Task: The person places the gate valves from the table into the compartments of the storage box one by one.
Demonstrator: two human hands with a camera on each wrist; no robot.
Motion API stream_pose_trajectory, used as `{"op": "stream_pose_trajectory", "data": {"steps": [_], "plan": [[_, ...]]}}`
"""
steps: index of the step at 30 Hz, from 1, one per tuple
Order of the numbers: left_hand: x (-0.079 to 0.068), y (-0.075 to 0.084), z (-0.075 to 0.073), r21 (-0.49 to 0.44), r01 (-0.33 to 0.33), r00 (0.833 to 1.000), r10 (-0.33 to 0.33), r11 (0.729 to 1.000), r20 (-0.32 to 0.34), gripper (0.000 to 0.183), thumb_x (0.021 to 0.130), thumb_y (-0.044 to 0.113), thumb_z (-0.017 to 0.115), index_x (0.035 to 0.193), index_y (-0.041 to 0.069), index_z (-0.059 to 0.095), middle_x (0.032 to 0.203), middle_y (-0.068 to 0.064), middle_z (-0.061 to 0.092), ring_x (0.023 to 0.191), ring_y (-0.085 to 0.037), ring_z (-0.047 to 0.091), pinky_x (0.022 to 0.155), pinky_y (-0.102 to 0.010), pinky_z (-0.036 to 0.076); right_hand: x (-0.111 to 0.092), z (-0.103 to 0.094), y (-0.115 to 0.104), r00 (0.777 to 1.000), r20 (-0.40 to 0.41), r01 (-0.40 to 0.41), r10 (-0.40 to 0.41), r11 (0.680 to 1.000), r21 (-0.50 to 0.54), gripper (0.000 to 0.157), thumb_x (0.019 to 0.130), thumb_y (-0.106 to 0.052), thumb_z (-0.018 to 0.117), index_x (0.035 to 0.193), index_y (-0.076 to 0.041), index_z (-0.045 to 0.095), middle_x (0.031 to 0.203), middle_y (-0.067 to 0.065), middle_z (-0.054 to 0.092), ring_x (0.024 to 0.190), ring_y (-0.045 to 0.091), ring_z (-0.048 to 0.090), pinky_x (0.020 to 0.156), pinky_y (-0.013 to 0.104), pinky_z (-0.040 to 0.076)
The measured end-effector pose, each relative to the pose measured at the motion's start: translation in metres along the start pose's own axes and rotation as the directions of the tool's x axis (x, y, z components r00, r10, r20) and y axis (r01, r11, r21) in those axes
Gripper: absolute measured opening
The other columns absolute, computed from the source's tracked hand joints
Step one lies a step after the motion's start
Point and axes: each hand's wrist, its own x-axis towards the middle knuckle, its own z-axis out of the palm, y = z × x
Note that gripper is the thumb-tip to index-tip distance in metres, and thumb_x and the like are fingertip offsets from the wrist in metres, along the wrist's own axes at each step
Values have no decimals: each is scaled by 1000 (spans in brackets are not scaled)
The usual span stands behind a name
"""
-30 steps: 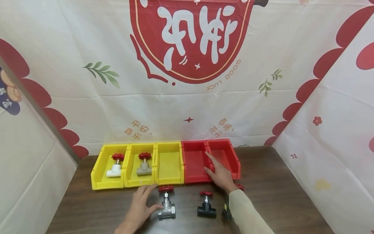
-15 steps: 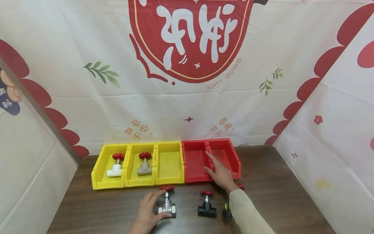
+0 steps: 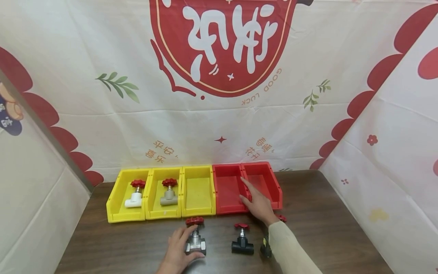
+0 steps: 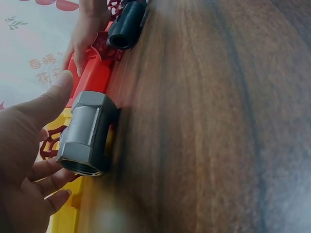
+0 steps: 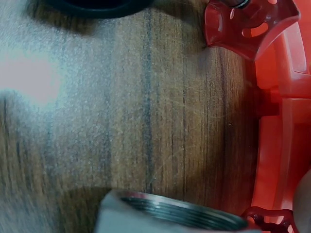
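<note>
A metal valve with a red handwheel (image 3: 194,221) lies on the table in front of the yellow bins. Around its left side curves my left hand (image 3: 178,249), fingers by the stem and thumb near the body's lower edge. In the left wrist view, that thumb stands apart from the steel valve body (image 4: 87,131), while the fingers reach behind it by the handwheel. My right hand (image 3: 259,205) rests over the divider between the two red bins (image 3: 230,209), fingers extended, holding nothing. A black valve (image 3: 242,246) lies left of the right forearm.
Another dark valve (image 3: 265,249) is partly hidden by the right sleeve. The left yellow bin (image 3: 126,219) holds a white valve (image 3: 134,199), the second a grey-beige valve (image 3: 169,198). A printed cloth (image 3: 198,129) hangs behind the bins.
My left hand has moved right, from beside the metal valve to around its body. The right hand stays at the red bins.
</note>
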Motion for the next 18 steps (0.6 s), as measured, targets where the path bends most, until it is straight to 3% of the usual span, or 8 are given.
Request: {"op": "stream_pose_trajectory", "data": {"steps": [3,11,18], "plan": [[1,0,4,13,-15,1000,15,1000,1,83,60,38,86,132,16,52,110,0,50,99,-22,50,84,-48,37,1,0,1,1000,0,-1,1,1000,3,85,81,-40,74,143,-59,18,144,-5,41,123,27,46,92,64,39],[0,-3,15,29,-88,993,90,996,-76,83,56,37,88,128,13,55,104,1,50,93,-20,50,79,-44,34,1,0,1,1000,2,4,-5,1000,15,85,82,-41,74,142,-60,18,144,-7,41,122,27,47,91,63,40],[-1,-5,22,-4,-43,999,42,999,-11,82,57,38,88,129,17,54,106,2,47,95,-19,47,81,-44,35,0,0,0,1000,7,0,-1,1000,25,85,82,-40,74,141,-61,17,144,-8,41,122,26,46,91,63,39]]}}
